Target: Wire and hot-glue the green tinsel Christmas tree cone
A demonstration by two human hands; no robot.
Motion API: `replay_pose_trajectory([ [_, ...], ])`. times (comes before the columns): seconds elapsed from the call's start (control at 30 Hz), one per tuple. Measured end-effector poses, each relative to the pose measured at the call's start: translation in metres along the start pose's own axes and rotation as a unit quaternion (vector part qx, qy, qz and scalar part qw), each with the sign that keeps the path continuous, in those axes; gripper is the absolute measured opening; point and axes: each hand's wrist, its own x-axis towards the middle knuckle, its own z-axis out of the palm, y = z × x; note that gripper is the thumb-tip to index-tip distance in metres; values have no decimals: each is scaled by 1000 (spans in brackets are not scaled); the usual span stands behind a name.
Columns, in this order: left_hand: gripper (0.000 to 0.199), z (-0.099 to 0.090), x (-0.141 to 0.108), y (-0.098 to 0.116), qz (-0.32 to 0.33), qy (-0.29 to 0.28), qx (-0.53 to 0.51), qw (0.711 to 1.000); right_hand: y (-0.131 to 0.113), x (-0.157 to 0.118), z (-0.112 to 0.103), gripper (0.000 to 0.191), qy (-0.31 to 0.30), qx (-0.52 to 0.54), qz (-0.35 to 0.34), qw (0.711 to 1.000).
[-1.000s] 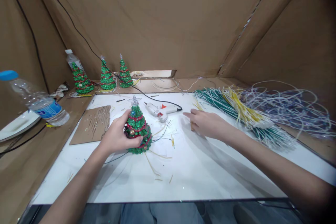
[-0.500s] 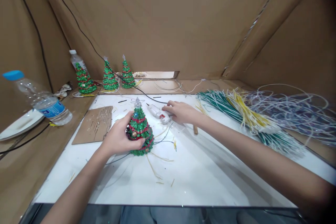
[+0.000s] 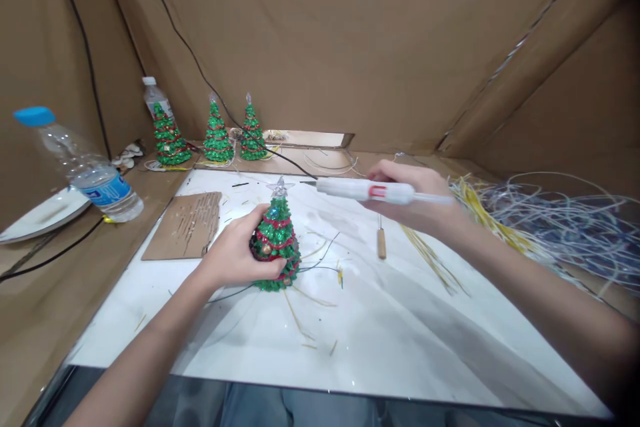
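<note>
A: The small green tree [image 3: 275, 240] stands upright on the white worktop [image 3: 380, 320], a little left of the middle. Your left hand [image 3: 235, 257] is curled round its left side, fingers pressed into the green trim, thumb at the front near the base. A clear star caps the top.

B: And your right hand [image 3: 417, 197]?

A: It is closed round the white glue gun [image 3: 367, 190], which you hold above the worktop, lying almost level. Its tip points left toward the star, near it but apart. A black cord [image 3: 200, 73] runs from the gun's tip end up the far cardboard wall.

B: What lies around you?

A: A small wooden-handled tool [image 3: 381, 240] rests on the worktop just below the gun. Bits of straw and thin dark wires trail from the tree's base. A piece of corrugated cardboard [image 3: 185, 233] lies to the left. Three finished trees [image 3: 217, 137] stand in a row at the far left, with a bottle behind the leftmost. A water bottle [image 3: 85, 170] with a blue cap lies tilted on the left ledge. Bundles of yellow and clear strands [image 3: 545, 220] spread at your right.
</note>
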Motion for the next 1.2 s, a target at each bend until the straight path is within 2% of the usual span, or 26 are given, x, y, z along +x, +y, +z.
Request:
replay_pose_trajectory([
  [0.07, 55, 0, 0, 0, -1, 0, 1, 1000, -7, -11, -19, 19, -17, 43, 35, 998],
  [0.2, 60, 0, -1, 0, 5, 4, 1, 1000, -23, -32, -42, 15, -33, 61, -19, 997],
  [0.33, 60, 1, -1, 0, 11, 7, 3, 1000, -39, -42, -48, 17, -22, 45, -100, 994],
  [0.43, 59, 0, 0, 0, 10, 3, 1, 1000, -50, -39, -47, 15, -33, 33, -121, 992],
  [0.57, 62, 0, 0, -1, 11, 6, -2, 1000, -61, -29, -49, 14, -33, -10, -90, 995],
  [0.77, 64, -2, 0, 0, 8, -2, 2, 1000, -79, -18, -60, 11, -132, -55, -13, 990],
  [0.87, 63, -2, 0, 1, 6, -6, -5, 1000, -83, -16, -63, 9, -153, -78, -8, 985],
  [1.03, 62, -3, 0, 1, 10, -8, -15, 1000, -87, -16, -68, 9, -159, -144, -43, 976],
  [1.2, 64, -3, 0, 1, 5, -8, -8, 1000, -95, -10, -73, 12, -199, -195, -29, 960],
])
